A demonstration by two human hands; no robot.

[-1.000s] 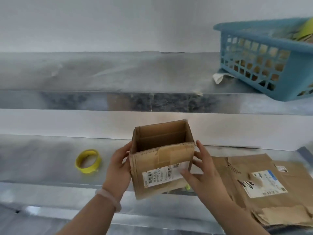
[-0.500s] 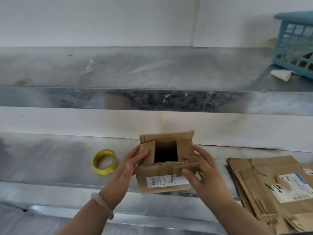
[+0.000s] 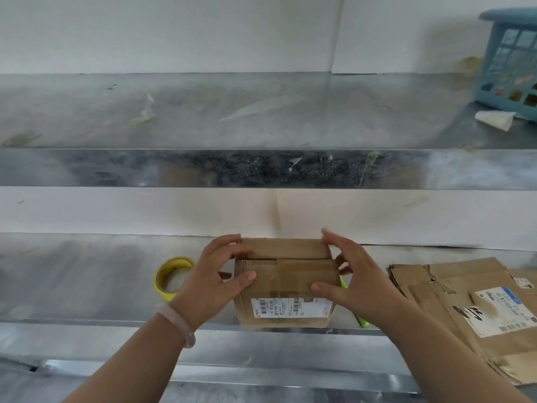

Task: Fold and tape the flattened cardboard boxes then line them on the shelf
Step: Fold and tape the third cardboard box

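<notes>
The box sits at the front edge of the lower shelf, its long axis running left to right between your hands, flaps folded down so the seam runs the same way. Your left hand and right hand each press a flap end, fingers spread, closed around nothing. The tape lies just outside your left hand, so that hand looks nearer for the reach. The flat boxes lie beyond your right.
</notes>
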